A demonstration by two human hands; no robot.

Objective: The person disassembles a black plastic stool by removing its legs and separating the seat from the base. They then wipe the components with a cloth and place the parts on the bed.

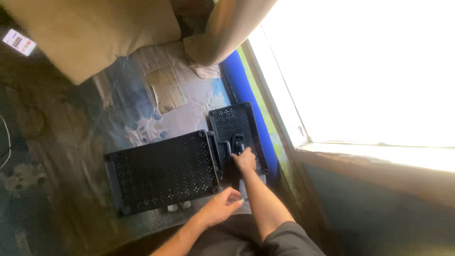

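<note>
On the patterned bedsheet [142, 104], beside a bright window, lie two black perforated shelf panels: a large panel [163, 170] and a smaller panel [237, 128] touching its right edge. The step seems to be gathering black tubes [234, 142] off the smaller panel; the right hand [245, 160] closes on them. The left hand [220, 206] hovers loosely spread, empty, needing to steady a panel.
</note>
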